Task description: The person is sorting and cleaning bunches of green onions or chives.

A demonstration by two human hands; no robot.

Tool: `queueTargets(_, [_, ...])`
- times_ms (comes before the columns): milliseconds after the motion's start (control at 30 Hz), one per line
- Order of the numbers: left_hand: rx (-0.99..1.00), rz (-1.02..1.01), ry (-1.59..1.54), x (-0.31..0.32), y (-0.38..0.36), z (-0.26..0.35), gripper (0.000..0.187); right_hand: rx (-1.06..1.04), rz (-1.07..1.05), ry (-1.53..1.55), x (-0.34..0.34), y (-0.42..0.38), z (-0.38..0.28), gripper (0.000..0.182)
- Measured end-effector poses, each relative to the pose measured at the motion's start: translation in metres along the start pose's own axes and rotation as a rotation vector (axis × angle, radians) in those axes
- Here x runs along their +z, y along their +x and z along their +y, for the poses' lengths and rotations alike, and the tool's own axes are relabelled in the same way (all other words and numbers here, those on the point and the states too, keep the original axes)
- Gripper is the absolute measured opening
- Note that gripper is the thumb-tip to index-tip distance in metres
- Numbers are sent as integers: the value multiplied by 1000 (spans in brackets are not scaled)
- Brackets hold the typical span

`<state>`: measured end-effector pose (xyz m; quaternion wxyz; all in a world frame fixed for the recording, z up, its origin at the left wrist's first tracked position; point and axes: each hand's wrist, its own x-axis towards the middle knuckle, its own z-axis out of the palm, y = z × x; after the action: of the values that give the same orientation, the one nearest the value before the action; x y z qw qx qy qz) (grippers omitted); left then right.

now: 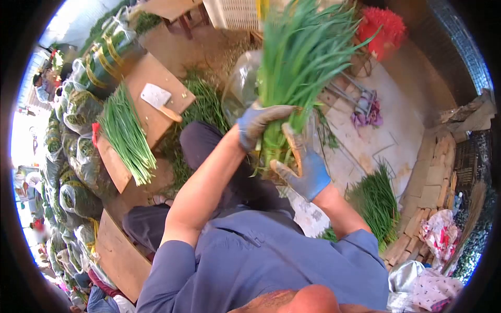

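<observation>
A thick bunch of Chinese chives (302,62) stands up in front of me, leaves fanning out at the top. My left hand (261,122), in a grey-blue work glove, is wrapped round its lower stalks. Just beside the stalk ends is my right hand (305,167), gloved in the same way, its thumb and fingers spread in a V at the stems. On the wooden board to the left lies another bunch of chives (128,133), pale ends toward me. A cleaver (158,99) with a wooden handle rests near it.
Loose chives (206,101) cover the floor beyond my knee, and another pile (376,206) lies right. Bagged green bundles (78,156) are stacked along the left. A white crate (229,13) and a red bundle (383,31) are at the back. Cardboard (430,177) lines the right.
</observation>
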<state>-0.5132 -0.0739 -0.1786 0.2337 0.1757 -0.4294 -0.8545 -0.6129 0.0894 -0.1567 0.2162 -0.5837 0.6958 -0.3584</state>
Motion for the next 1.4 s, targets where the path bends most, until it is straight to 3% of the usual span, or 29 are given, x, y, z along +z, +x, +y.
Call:
queueTargets(67, [-149, -50, -147, -36, -15, 25, 46, 237, -152, 454, -16, 4, -17, 71])
queueTargets(133, [-138, -35, -284, -60, -35, 37, 45, 150, 99, 737, 7, 19, 19, 68])
queueTargets(200, [-155, -94, -430, -67, -60, 49, 47, 142, 195, 818, 16, 51, 30, 69])
queueTargets(233, [-110, -8, -372, -63, -73, 53, 49, 207, 165, 1071, 44, 64, 40, 71])
queueTargets(267, [-117, -93, -402, -69, -86, 57, 48, 258, 32, 1279, 71, 78, 55, 73])
queueTargets(333, [-75, -19, -309, -82, -113, 56, 51, 366, -273, 1671, 111, 108, 70, 77])
queueTargets(533, [-73, 202, -103, -103, -197, 57, 66, -160, -680, 2246, 156, 195, -2, 79])
queueTargets(567, [-115, 236, -89, -109, -208, 56, 67, -28, -442, 2042, 163, 194, -4, 73])
queueTargets(700, [-255, 189, -89, -145, -244, 53, 71, 138, -349, 1875, 178, 186, -47, 70])
queueTargets(800, [-311, 192, -140, -159, -262, 52, 76, 168, -505, 1883, 206, 188, -53, 69])
queueTargets(833, [-347, 197, -106, -182, -270, 43, 76, 215, -516, 1911, 217, 191, -53, 69])
queueTargets(867, [-353, 150, 0, -244, -284, 8, 72, 177, -633, 1915, 216, 191, -59, 71])
queueTargets(900, [-405, 220, 20, -247, -291, 6, 67, 142, -749, 1918, 206, 190, -70, 73])
queueTargets(933, [-421, 228, -122, -240, -296, 10, 62, 103, -865, 1916, 200, 189, -80, 75])
queueTargets(967, [-439, 240, -264, -232, -300, 15, 58, 159, -751, 1903, 204, 183, -89, 83])
queueTargets(1000, [-412, 185, -570, -214, -302, 24, 54, 165, -794, 1922, 208, 187, -90, 85])
queueTargets(1033, [-397, 106, -466, -212, -299, 27, 48, 169, -839, 1939, 213, 194, -92, 86])
queueTargets(1067, [-398, 56, -501, -227, -302, 17, 55, 173, -886, 1955, 217, 202, -95, 87])
queueTargets(1133, [-474, -10, -785, -260, -312, -8, 56, 196, -991, 2017, 225, 212, -101, 69])
queueTargets(1267, [-295, 133, -576, -260, -320, -21, 61, 282, -966, 1974, 277, 236, -98, 36])
queueTargets(1333, [-206, 304, -411, -222, -307, 6, 66, 317, -943, 1885, 287, 236, -102, 32])
queueTargets(1367, [-204, 278, -416, -232, -311, -8, 72, 361, -908, 1845, 290, 234, -104, 31])
queueTargets(1400, [-139, 279, -183, -233, -313, -7, 76, 405, -874, 1804, 293, 232, -106, 31])
